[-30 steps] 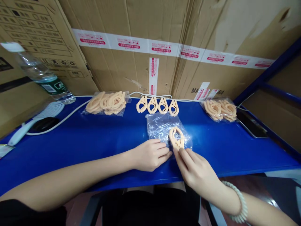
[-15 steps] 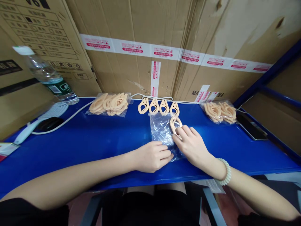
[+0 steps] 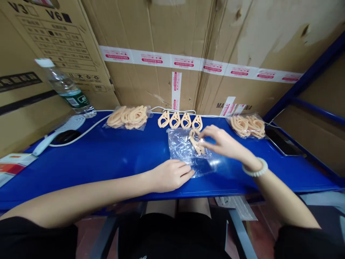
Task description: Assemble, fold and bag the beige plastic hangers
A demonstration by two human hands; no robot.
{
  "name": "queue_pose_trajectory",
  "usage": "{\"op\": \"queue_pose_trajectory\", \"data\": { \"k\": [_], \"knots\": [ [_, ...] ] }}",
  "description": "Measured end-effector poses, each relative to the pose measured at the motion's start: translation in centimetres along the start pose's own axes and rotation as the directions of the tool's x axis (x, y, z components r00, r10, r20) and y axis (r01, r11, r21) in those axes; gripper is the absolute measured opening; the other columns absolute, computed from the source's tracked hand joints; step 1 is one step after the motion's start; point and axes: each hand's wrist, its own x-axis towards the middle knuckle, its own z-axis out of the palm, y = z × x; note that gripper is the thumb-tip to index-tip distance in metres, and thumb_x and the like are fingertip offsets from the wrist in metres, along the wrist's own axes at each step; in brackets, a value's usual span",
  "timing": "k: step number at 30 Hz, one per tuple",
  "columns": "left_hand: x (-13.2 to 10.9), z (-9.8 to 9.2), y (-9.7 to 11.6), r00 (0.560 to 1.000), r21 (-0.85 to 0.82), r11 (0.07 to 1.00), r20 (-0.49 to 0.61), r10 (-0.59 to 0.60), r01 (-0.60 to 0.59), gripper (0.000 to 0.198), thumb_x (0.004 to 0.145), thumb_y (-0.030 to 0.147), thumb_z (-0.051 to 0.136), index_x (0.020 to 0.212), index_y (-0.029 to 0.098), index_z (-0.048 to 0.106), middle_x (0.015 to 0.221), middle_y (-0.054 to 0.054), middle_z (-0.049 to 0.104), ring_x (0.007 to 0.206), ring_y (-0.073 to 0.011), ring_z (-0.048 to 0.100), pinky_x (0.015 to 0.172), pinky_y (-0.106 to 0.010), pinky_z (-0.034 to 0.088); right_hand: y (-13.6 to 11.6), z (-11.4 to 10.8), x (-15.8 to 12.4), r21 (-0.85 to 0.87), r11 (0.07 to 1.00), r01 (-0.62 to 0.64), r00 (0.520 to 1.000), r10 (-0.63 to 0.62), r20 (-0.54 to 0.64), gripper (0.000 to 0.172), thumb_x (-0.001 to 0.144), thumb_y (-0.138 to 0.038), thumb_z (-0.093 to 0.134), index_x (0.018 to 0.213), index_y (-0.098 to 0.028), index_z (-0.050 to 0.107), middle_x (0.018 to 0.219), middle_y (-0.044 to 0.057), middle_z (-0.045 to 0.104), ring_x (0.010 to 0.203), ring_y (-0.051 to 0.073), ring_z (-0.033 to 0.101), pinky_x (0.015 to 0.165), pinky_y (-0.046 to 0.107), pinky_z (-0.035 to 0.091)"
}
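A clear plastic bag (image 3: 179, 144) lies flat on the blue table. On its right half is a beige piece that looks like a folded travel hanger (image 3: 198, 144); I cannot tell whether it is inside the bag or on top. My left hand (image 3: 172, 175) is closed at the bag's lower left edge, fingers curled on the film. Over the right side of the bag, my right hand (image 3: 219, 141) is raised beside the hanger with its fingers apart and nothing visible in them. Several matching hangers (image 3: 185, 121) stand in a row just behind the bag.
Filled bags of hangers lie at back left (image 3: 129, 117) and back right (image 3: 246, 126). A phone (image 3: 284, 142) is at the right. Leftward are a water bottle (image 3: 72, 93), a pale blue brush (image 3: 60, 131) and a white cable (image 3: 91, 130). Cardboard (image 3: 151, 86) walls the back.
My right hand has let go of the hanger and lifted up and to the right, leaving it lying at the bag. My left hand stays on the bag's edge. The camera view has shifted slightly.
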Motion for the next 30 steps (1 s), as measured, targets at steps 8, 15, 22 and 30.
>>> {"op": "queue_pose_trajectory", "data": {
  "k": [8,15,22,30],
  "knots": [
    [-1.1,-1.3,5.0,0.922,0.036,0.929,0.111,-0.371,0.369,0.034,0.100,0.023,0.049,0.127,0.004,0.060,0.109,-0.017,0.070,0.096,-0.0279,0.066,0.077,-0.040,0.058,10.0,2.2,7.7,-0.346,0.933,-0.097,0.966,0.172,0.194,0.064,0.088,0.004,0.044,0.151,-0.004,0.040,0.150,0.023,0.049,0.136,0.028,0.044,0.107,0.039,0.036],
    [-1.8,0.1,8.3,0.840,0.035,0.840,-0.007,-0.542,0.542,0.048,0.101,0.040,0.049,0.136,0.008,0.056,0.126,-0.018,0.067,0.113,-0.0313,0.064,0.094,-0.046,0.055,12.4,3.0,5.5,-0.451,0.887,-0.098,0.955,0.211,0.207,0.046,0.093,-0.001,0.039,0.133,-0.008,0.060,0.133,0.022,0.062,0.129,0.033,0.051,0.100,0.045,0.037],
    [-2.0,0.5,8.4,0.830,0.013,0.831,-0.034,-0.556,0.557,0.048,0.100,0.037,0.052,0.139,0.009,0.054,0.125,-0.017,0.069,0.117,-0.0307,0.065,0.097,-0.046,0.056,11.2,1.8,-3.2,-0.532,0.832,-0.159,0.944,0.285,0.163,0.043,0.095,-0.007,0.039,0.132,-0.003,0.058,0.116,0.024,0.064,0.098,0.028,0.065,0.084,0.039,0.047],
    [-1.8,0.4,8.5,0.805,-0.020,0.807,-0.043,-0.591,0.591,0.044,0.100,0.035,0.050,0.135,0.010,0.059,0.124,-0.014,0.069,0.115,-0.0302,0.065,0.096,-0.045,0.058,2.7,0.1,-10.1,-0.324,0.929,-0.176,0.950,0.075,-0.303,0.028,0.102,-0.017,0.045,0.122,-0.014,0.064,0.107,0.013,0.064,0.090,0.022,0.068,0.075,0.032,0.056]
  ]
}}
